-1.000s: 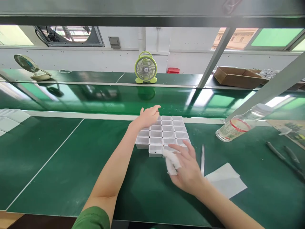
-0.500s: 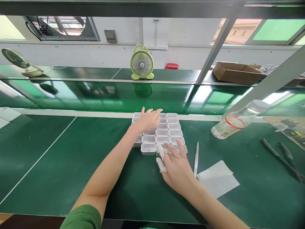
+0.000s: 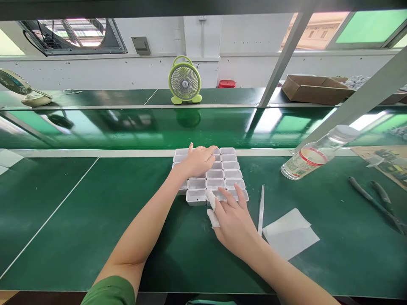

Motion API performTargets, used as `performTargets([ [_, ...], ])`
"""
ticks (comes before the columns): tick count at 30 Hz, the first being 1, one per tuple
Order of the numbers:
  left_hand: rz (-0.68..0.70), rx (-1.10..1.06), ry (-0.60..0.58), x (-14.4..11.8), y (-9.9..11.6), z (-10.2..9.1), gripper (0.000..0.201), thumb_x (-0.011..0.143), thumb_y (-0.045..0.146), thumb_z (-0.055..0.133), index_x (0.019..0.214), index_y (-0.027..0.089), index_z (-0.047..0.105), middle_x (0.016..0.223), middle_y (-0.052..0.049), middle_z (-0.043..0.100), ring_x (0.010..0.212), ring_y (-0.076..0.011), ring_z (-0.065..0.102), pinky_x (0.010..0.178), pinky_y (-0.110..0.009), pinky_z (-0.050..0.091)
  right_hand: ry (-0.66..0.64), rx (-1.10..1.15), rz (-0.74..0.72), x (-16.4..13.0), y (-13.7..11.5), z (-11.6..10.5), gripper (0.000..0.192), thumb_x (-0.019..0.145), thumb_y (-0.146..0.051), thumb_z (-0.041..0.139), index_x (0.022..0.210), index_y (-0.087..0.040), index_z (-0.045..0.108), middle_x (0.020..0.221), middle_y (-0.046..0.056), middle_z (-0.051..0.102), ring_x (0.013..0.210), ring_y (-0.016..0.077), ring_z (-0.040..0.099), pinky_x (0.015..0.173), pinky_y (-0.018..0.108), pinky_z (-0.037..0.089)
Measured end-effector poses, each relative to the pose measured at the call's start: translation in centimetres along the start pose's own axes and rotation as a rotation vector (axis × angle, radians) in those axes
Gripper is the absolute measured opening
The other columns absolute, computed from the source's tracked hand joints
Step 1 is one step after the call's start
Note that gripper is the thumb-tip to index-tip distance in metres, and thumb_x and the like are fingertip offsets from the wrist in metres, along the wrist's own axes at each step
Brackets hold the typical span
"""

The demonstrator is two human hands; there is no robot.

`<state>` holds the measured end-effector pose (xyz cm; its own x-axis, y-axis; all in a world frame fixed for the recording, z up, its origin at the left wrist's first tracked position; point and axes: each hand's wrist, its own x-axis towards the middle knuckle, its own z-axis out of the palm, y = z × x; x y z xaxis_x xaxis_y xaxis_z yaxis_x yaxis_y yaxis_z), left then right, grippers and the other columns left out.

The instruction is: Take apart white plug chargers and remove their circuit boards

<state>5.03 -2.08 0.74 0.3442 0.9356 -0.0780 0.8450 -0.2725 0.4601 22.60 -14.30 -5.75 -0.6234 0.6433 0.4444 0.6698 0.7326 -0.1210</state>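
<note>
Left hand (image 3: 199,161) flat, fingers spread and unclenched, pressing down on the far-left part of the white compartment tray (image 3: 232,173), gripping nothing. Tray square to the surface (image 3: 79,212) edge, long axis running away toward the glossy green belt (image 3: 127,127), far rim just short of the white strip. Right hand (image 3: 233,222) at the tray's near edge, pinching a small white wipe (image 3: 211,207) between thumb and forefinger, wad touching the front row near its middle cell. Compartments lying directly ahead of and slightly right of the wipe; right hand clearly nearer to them than left. Further right: slim tweezers (image 3: 261,209) parallel to tray's long axis, white paper sheets (image 3: 291,235), tipped clear bottle (image 3: 313,159).
</note>
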Motion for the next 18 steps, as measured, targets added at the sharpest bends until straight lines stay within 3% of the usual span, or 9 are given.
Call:
performTargets([
  [3, 0.0, 0.003, 0.009, 0.1, 0.0, 0.1, 0.047, 0.096, 0.032, 0.02, 0.139, 0.028, 0.039, 0.12, -0.005, 0.062, 0.134, -0.021, 0.041, 0.122, -0.062, -0.004, 0.006, 0.013, -0.031, -0.1, -0.2, -0.1, 0.044, 0.084, -0.014, 0.053, 0.128, -0.008, 0.056, 0.086, 0.009, 0.072, 0.124, 0.0344, 0.054, 0.121, 0.058, 0.003],
  [6, 0.011, 0.011, 0.022, -0.1, 0.2, -0.1, 0.048, 0.096, 0.035, 0.023, 0.142, 0.027, 0.036, 0.134, -0.006, 0.055, 0.139, -0.0225, 0.035, 0.122, -0.062, -0.004, 0.082, 0.085, -0.039, 0.2, 0.0, -1.2, 0.049, 0.085, -0.012, 0.052, 0.135, -0.01, 0.05, 0.086, 0.007, 0.071, 0.121, 0.0304, 0.056, 0.121, 0.057, 0.01],
  [10, 0.046, 0.033, 0.039, -0.9, 1.3, -0.6, 0.051, 0.094, 0.038, 0.033, 0.144, 0.028, 0.034, 0.145, -0.005, 0.047, 0.145, -0.024, 0.027, 0.123, -0.059, -0.006, 0.182, 0.234, 0.11, 0.8, 2.3, -4.0, 0.061, 0.087, -0.016, 0.051, 0.146, -0.018, 0.035, 0.104, 0.007, 0.069, 0.118, 0.0264, 0.058, 0.12, 0.058, 0.018],
  [15, 0.137, 0.094, 0.038, -1.5, 3.2, 0.5, 0.051, 0.096, 0.03, 0.022, 0.147, 0.03, 0.03, 0.153, -0.001, 0.038, 0.15, -0.0269, 0.018, 0.124, -0.059, -0.003, -0.074, 0.164, 0.271, 0.0, 7.5, -6.6, 0.084, 0.086, -0.035, 0.063, 0.155, -0.026, 0.017, 0.144, 0.013, 0.048, 0.137, 0.0345, 0.041, 0.112, 0.056, 0.036],
  [18, 0.113, 0.143, -0.031, -0.5, 3.6, 1.1, 0.056, 0.094, 0.025, 0.021, 0.15, 0.026, 0.025, 0.157, -0.002, 0.033, 0.151, -0.0296, 0.012, 0.123, -0.06, -0.003, -0.203, 0.016, 0.281, -0.8, 8.9, -6.1, 0.102, 0.08, -0.032, 0.07, 0.158, -0.023, 0.005, 0.151, 0.016, 0.039, 0.147, 0.0397, 0.023, 0.112, 0.061, 0.034],
])
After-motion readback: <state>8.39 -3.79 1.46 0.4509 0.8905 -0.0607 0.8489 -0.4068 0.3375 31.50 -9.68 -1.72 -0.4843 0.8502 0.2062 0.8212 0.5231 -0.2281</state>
